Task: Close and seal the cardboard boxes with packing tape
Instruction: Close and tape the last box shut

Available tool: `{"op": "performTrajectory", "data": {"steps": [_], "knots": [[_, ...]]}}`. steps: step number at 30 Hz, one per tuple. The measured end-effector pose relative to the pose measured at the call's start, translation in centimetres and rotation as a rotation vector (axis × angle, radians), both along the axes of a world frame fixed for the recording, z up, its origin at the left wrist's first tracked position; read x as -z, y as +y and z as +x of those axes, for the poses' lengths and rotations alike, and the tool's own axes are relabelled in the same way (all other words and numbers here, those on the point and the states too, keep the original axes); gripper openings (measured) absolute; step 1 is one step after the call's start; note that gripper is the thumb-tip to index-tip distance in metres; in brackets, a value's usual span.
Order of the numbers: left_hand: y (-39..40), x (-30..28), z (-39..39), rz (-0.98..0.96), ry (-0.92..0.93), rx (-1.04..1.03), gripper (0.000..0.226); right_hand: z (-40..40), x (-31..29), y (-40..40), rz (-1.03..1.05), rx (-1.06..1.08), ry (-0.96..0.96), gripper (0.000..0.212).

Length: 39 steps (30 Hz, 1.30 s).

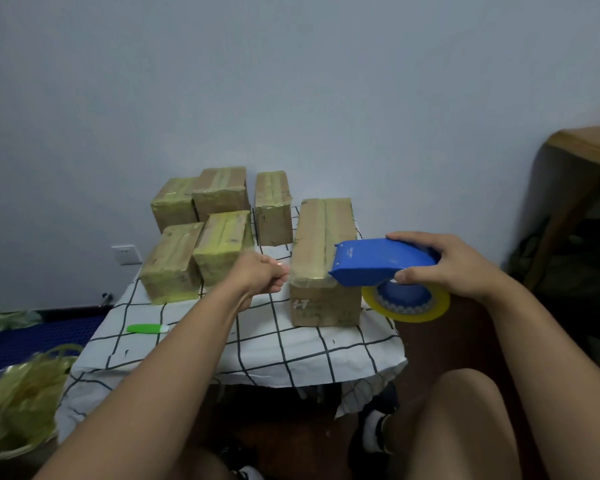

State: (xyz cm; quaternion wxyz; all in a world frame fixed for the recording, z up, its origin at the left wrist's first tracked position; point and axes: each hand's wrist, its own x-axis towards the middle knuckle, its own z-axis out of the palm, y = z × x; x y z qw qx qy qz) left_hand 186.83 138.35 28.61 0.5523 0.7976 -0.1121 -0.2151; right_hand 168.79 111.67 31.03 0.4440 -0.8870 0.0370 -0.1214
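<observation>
Head view: right hand [454, 263] grips the blue plastic tape dispenser [383, 261] with its yellow tape roll [407, 304], nose touching the near end of the long brown cardboard box [323, 261] on the checked-cloth desk [257, 341]. Left hand [265, 277], arm extended, fingers curled, pinches clear tape at the box's near-left corner.

Matt cardboard box [321, 258], glossy tape [407, 308], plastic dispenser [378, 261].

Blue tape dispenser [381, 263] with yellowish roll [407, 308], brown boxes [321, 258], black-gridded white cloth [257, 337], green utensil [146, 328].
</observation>
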Motion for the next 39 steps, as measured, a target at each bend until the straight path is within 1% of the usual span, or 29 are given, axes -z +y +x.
{"op": "performTrajectory", "data": {"steps": [4, 9, 15, 19, 22, 26, 31, 32, 33, 34, 35, 36, 38, 39], "knots": [[-0.4, 0.4, 0.2, -0.015, 0.009, -0.012, 0.010, 0.3, -0.5, -0.8, -0.035, -0.003, 0.036, 0.057], [-1.0, 1.0, 0.0, -0.007, -0.048, -0.043, 0.016, 0.8, -0.4, -1.2, -0.055, 0.000, 0.053, 0.059], [-1.6, 1.1, -0.1, 0.043, -0.107, -0.045, 0.013, 1.0, -0.6, -1.1, -0.104, 0.004, 0.095, 0.060], [-2.2, 1.1, 0.3, 0.170, -0.188, -0.031, 0.014, 1.3, -0.7, -1.0, -0.124, 0.010, 0.109, 0.060], [-2.3, 1.4, 0.5, 0.284, -0.315, 0.009, 0.016, 1.4, -0.6, -0.8, -0.116, 0.007, 0.105, 0.060], [-2.3, 1.4, 0.3, 0.406, -0.456, 0.060, 0.011, 1.4, -0.6, -0.9, -0.118, 0.011, 0.105, 0.059], [-2.6, 1.2, 0.2, 0.599, -0.536, 0.103, 0.019, 1.4, 0.0, -1.5, -0.112, 0.013, 0.112, 0.054], [-2.5, 1.2, 0.3, 0.647, -0.539, 0.109, 0.018, 1.4, 0.0, -1.6, -0.114, 0.015, 0.114, 0.054], [-2.3, 1.4, 0.5, 0.679, -0.522, 0.106, 0.026, 1.2, 0.1, -1.7, -0.117, 0.018, 0.116, 0.053], [-2.0, 1.6, 0.6, 0.676, -0.474, 0.094, 0.040, 1.1, 0.2, -1.8, -0.118, 0.021, 0.119, 0.053], [-1.7, 1.7, 0.7, 0.635, -0.395, 0.081, 0.050, 1.0, 0.3, -1.8, -0.112, 0.023, 0.115, 0.052], [-1.4, 1.8, 0.9, 0.578, -0.322, 0.070, 0.054, 0.9, 0.4, -1.9, -0.102, 0.025, 0.105, 0.052], [-1.0, 2.0, 0.7, 0.464, -0.233, 0.051, 0.050, 0.8, 0.8, -1.9, -0.084, 0.022, 0.096, 0.051], [-1.0, 2.2, 0.6, 0.412, -0.254, 0.041, 0.044, 0.9, 0.8, -1.8, -0.078, 0.020, 0.094, 0.051]]}}
